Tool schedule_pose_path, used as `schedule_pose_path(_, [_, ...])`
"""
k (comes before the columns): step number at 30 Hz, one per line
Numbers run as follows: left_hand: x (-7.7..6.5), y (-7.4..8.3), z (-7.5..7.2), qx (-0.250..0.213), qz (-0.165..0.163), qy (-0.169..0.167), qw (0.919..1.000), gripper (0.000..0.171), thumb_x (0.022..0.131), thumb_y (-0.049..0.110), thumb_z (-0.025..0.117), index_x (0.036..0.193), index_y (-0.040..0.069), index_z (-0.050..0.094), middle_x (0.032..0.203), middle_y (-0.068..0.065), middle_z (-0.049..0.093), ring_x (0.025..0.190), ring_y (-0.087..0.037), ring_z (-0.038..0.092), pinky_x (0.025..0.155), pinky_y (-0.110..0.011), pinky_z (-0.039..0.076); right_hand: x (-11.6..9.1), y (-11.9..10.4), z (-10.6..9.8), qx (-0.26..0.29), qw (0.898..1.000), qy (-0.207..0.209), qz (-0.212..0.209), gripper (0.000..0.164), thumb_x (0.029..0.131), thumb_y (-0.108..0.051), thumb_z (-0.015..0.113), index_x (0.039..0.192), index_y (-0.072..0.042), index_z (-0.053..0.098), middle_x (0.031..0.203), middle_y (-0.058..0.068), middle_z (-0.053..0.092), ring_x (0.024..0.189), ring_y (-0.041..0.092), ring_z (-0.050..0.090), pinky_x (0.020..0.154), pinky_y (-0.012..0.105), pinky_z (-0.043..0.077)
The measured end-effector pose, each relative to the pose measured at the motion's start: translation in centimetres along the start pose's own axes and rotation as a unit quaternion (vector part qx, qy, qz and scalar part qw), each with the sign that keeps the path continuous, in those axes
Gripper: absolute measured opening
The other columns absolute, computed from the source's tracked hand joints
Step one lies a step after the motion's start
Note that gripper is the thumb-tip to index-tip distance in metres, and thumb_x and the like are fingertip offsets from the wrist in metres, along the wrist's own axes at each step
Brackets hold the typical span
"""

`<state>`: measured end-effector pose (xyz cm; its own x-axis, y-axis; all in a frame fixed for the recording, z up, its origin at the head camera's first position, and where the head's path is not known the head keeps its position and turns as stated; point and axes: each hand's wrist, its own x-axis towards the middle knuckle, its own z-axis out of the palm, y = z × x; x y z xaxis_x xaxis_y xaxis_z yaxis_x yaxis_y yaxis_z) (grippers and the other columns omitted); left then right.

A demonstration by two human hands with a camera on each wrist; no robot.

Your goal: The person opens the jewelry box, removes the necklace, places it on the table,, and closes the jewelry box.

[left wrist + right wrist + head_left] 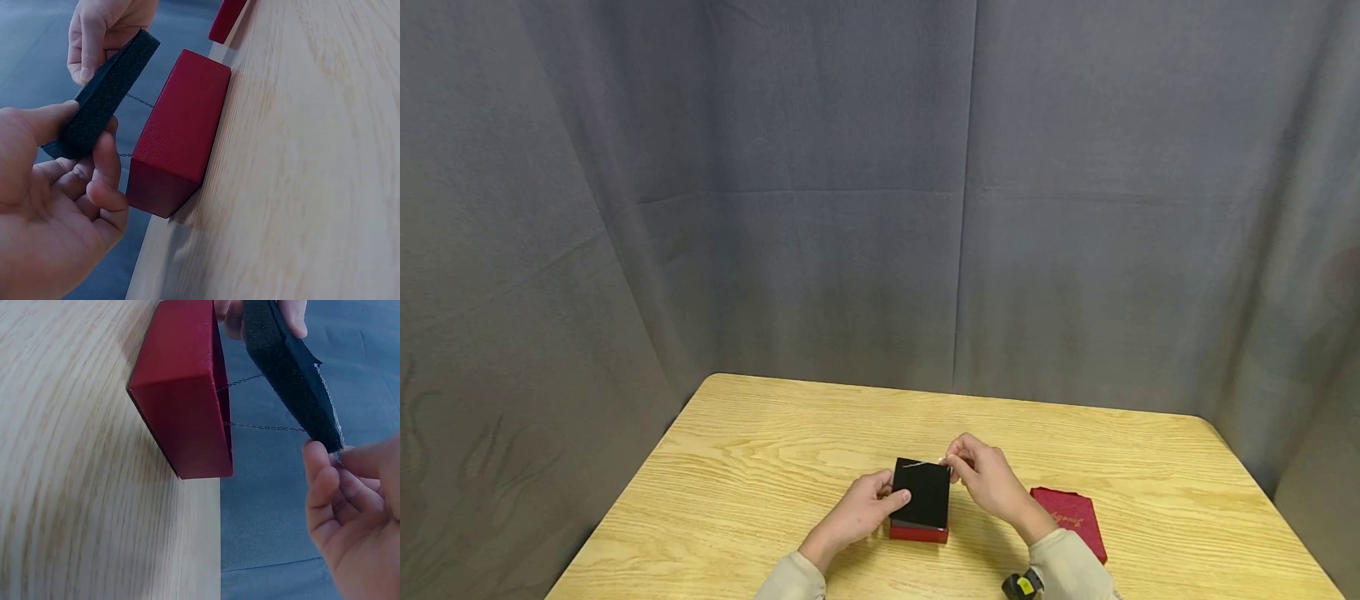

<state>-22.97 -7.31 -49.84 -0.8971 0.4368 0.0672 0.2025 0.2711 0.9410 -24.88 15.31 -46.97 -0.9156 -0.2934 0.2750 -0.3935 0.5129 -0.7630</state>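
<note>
The pad [114,94] looks like rough foam, the chain [269,427] metal.

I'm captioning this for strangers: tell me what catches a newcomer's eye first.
The black foam pad, held in the left hand over the red box, stands out first. The right hand pinches a thin chain at the pad's corner. To the right, a flat gold-lettered red piece lies on the table.

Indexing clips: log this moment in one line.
left hand: holds black foam insert | right hand: pinches chain at insert corner | chain: strands reach into red box | gold-lettered red lid: on table
</note>
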Motion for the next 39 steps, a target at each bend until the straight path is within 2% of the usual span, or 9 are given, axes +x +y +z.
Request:
schedule_pose_path(3, [0.0, 0.0, 0.0, 0.002, -0.006, 0.000, 1.0000, 0.020, 0.096, 0.022, 0.057, 0.085, 0.005, 0.054, 0.070, 0.003, 0.052, 0.060, -0.009, 0.043, 0.055, -0.022, 0.034, 0.0, 0.0, 0.0, -0.001, 1.000, 0.013, 0.002, 0.009, 0.094, -0.006, 0.057, 0.087, -0.010, 0.056, 0.078, -0.005, 0.065, 0.068, 0.025, 0.060, 0.053, 0.023, 0.041])
schedule_pose_path(8, [0.0, 0.0, 0.0, 0.011, -0.009, 0.005, 0.9999, 0.032, 0.095, 0.023, 0.059, 0.074, 0.007, 0.041, 0.063, 0.002, 0.036, 0.056, -0.011, 0.035, 0.052, -0.023, 0.030, 0.0, -0.1, 0.0, 0.007, 0.999, 0.030, 0.012, 0.008, 0.094, -0.005, 0.057, 0.087, -0.008, 0.057, 0.080, -0.004, 0.066, 0.070, 0.027, 0.061, 0.055, 0.023, 0.043])
schedule_pose_path(11, [0.1, 0.0, 0.0, 0.012, -0.010, 0.010, 0.9998, 0.033, 0.094, 0.023, 0.059, 0.073, 0.008, 0.039, 0.063, 0.002, 0.033, 0.056, -0.011, 0.035, 0.052, -0.023, 0.030, 0.0, -0.1, 0.0, 0.010, 0.999, 0.037, 0.019, 0.006, 0.093, -0.005, 0.059, 0.087, -0.007, 0.058, 0.078, -0.003, 0.065, 0.070, 0.026, 0.061, 0.056, 0.023, 0.045])
schedule_pose_path(17, [0.0, 0.1, 0.1, 0.010, -0.018, 0.016, 0.9997, 0.031, 0.096, 0.021, 0.057, 0.074, 0.007, 0.040, 0.063, 0.003, 0.034, 0.055, -0.012, 0.034, 0.052, -0.023, 0.030, 0.1, -0.1, -0.1, 0.001, 0.999, 0.047, 0.021, 0.006, 0.089, -0.004, 0.065, 0.087, -0.009, 0.061, 0.074, -0.001, 0.063, 0.064, 0.013, 0.058, 0.055, 0.023, 0.045])
schedule_pose_path(19, [-0.2, 0.6, 0.1, 0.012, -0.020, 0.018, 0.9996, 0.029, 0.096, 0.019, 0.056, 0.075, 0.007, 0.041, 0.063, 0.003, 0.034, 0.055, -0.012, 0.033, 0.052, -0.023, 0.030, 0.1, 0.0, -0.2, 0.001, 0.999, 0.048, 0.020, 0.007, 0.088, -0.003, 0.065, 0.088, -0.009, 0.062, 0.074, 0.001, 0.064, 0.064, 0.014, 0.058, 0.054, 0.023, 0.045])
schedule_pose_path(23, [-0.9, 2.6, -0.1, 0.008, -0.020, 0.021, 0.9995, 0.026, 0.097, 0.014, 0.054, 0.076, 0.004, 0.043, 0.063, 0.002, 0.036, 0.056, -0.012, 0.033, 0.053, -0.023, 0.030, 0.1, -0.1, -0.4, -0.001, 0.998, 0.053, 0.024, 0.004, 0.088, -0.004, 0.065, 0.088, -0.007, 0.063, 0.074, 0.002, 0.063, 0.065, 0.022, 0.059, 0.053, 0.023, 0.044])
schedule_pose_path(26, [-1.4, 3.5, -0.2, 0.002, -0.008, 0.023, 0.9997, 0.025, 0.097, 0.012, 0.054, 0.076, 0.003, 0.043, 0.064, 0.001, 0.035, 0.057, -0.012, 0.033, 0.053, -0.023, 0.029, 0.3, -0.1, -0.6, -0.004, 0.998, 0.063, 0.028, 0.003, 0.088, -0.005, 0.066, 0.089, -0.004, 0.063, 0.072, 0.000, 0.061, 0.066, 0.024, 0.059, 0.053, 0.023, 0.043])
schedule_pose_path(33, [-0.2, 0.7, 0.0, 0.014, -0.015, 0.023, 0.9995, 0.023, 0.097, 0.020, 0.055, 0.080, 0.005, 0.049, 0.066, 0.004, 0.043, 0.059, -0.011, 0.037, 0.054, -0.023, 0.032, 0.5, 0.1, -0.9, -0.008, 0.996, 0.078, 0.039, 0.006, 0.088, -0.002, 0.065, 0.087, -0.007, 0.063, 0.071, 0.001, 0.060, 0.064, 0.019, 0.057, 0.052, 0.023, 0.042])
schedule_pose_path(39, [0.1, 0.1, 0.0, 0.004, -0.014, 0.023, 0.9996, 0.023, 0.095, 0.022, 0.057, 0.080, 0.006, 0.051, 0.066, 0.003, 0.046, 0.059, -0.011, 0.039, 0.054, -0.022, 0.033, 0.8, 0.4, -1.1, -0.017, 0.996, 0.078, 0.036, 0.004, 0.088, -0.004, 0.066, 0.089, -0.003, 0.063, 0.071, 0.005, 0.061, 0.060, 0.010, 0.053, 0.051, 0.023, 0.041])
